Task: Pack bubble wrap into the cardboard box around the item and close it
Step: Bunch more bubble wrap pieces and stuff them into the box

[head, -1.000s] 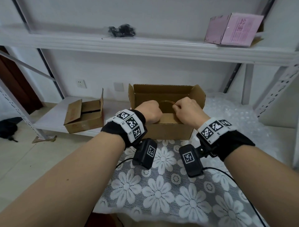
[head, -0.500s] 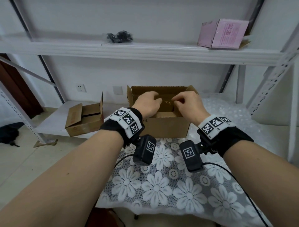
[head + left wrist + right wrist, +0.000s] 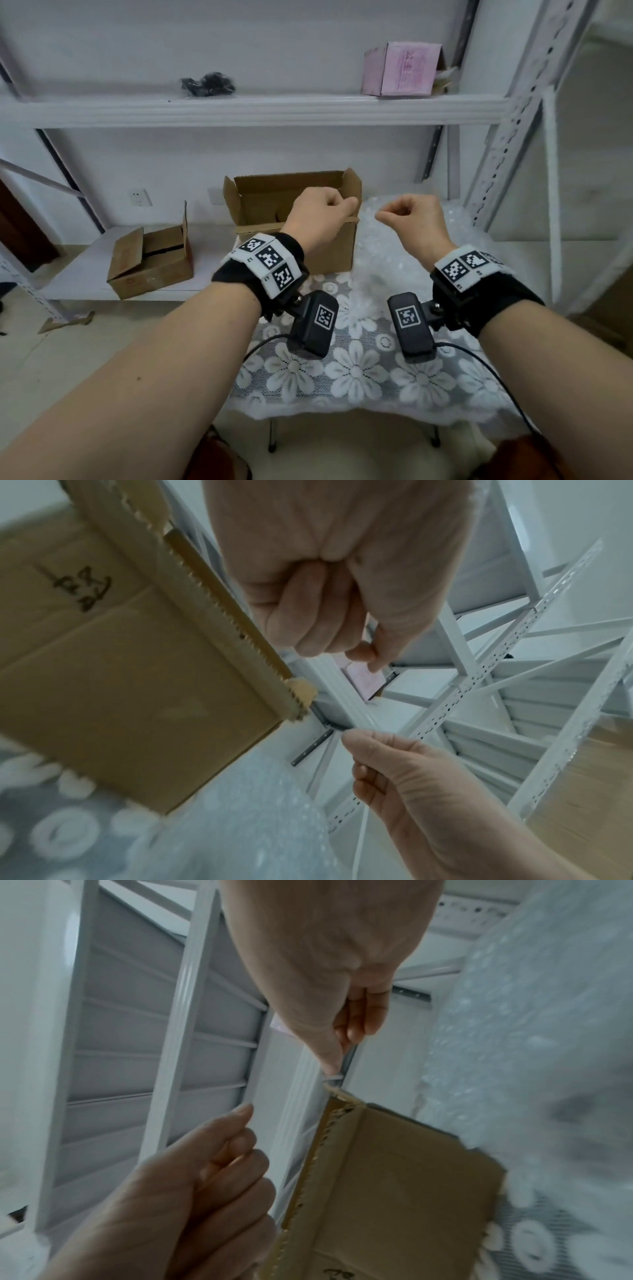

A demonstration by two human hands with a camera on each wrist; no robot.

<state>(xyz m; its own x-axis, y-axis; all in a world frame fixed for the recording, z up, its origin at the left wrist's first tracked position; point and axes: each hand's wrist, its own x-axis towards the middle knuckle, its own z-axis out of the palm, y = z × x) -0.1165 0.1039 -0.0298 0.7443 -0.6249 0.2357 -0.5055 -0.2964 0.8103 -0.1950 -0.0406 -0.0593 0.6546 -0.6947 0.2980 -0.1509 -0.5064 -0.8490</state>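
An open brown cardboard box (image 3: 260, 202) stands at the back of the table, its flaps up. The front wall and my left hand hide most of the inside. My left hand (image 3: 337, 205) hovers over the box's right front corner with its fingers curled and nothing in them (image 3: 342, 647). My right hand (image 3: 390, 214) is just right of the box, above a heap of clear bubble wrap (image 3: 394, 250). Its thumb presses on its forefinger (image 3: 342, 1047). I make out nothing held between them.
A lace cloth with white flowers (image 3: 356, 370) covers the table. On a low shelf to the left lies a smaller open carton (image 3: 150, 260). The upper shelf holds a pink box (image 3: 404, 68) and a black bundle (image 3: 207, 84). White rack uprights (image 3: 507, 137) stand at the right.
Both hands have come up out of the box and moved right. The left is now over the box's right corner and the right is over the bubble wrap.
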